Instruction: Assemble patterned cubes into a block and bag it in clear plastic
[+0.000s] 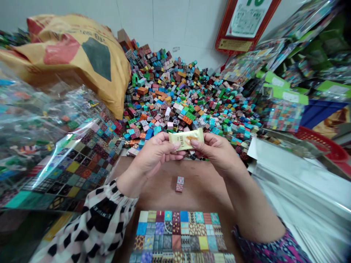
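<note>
Between my two hands is a small yellow wrapped snack packet (pixel 184 138), held level above the near edge of the cube pile. My left hand (pixel 159 151) pinches its left end, and my right hand (pixel 216 148) grips the right end with the thumb on the wrapper's front. Below them, a single small patterned block (pixel 179 184) with brick markings lies on the brown tabletop (pixel 153 193). Closer to me, a flat array of patterned cubes (pixel 177 233) is laid out in rows.
A heap of colourful cubes (pixel 175 95) rises against the wall. On the left stand a yellow sack (pixel 109 65) and a clear bag of cubes (pixel 71 168). To the right are bagged cube sets (pixel 282 109), a red basket (pixel 315 142) and white sheets (pixel 296 175).
</note>
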A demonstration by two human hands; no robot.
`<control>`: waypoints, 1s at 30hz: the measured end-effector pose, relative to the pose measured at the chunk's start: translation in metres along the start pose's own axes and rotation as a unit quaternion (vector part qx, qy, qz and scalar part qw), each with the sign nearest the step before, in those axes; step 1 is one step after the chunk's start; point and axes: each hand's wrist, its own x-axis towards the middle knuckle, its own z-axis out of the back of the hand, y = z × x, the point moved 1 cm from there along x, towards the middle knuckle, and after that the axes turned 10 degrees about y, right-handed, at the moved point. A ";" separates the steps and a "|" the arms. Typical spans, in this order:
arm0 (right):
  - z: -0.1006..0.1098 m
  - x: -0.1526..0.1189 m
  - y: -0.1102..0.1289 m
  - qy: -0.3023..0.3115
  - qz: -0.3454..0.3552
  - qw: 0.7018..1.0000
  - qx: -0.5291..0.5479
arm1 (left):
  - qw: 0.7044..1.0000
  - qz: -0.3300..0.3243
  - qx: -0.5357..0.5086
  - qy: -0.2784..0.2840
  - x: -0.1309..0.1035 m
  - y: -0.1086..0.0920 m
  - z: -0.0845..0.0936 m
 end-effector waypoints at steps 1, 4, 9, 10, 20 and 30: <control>0.001 0.000 0.000 -0.003 -0.002 1.000 0.003 | 1.000 -0.003 0.005 0.001 0.000 0.000 0.001; 0.003 0.000 0.000 -0.011 -0.009 1.000 -0.008 | 1.000 -0.018 0.014 0.000 0.001 -0.001 0.004; 0.003 0.000 -0.002 0.004 -0.008 1.000 -0.024 | 0.999 -0.039 0.024 -0.027 0.003 -0.001 0.006; 0.003 0.000 -0.003 0.006 -0.008 1.000 -0.018 | 0.998 -0.045 0.023 -0.037 0.003 -0.001 0.006; 0.005 0.000 -0.004 -0.014 -0.007 1.000 -0.003 | 0.992 -0.092 -0.001 -0.084 0.001 -0.005 0.000; 0.003 0.001 -0.007 -0.031 0.007 0.998 -0.050 | 0.989 -0.094 0.061 -0.099 0.001 -0.008 0.008</control>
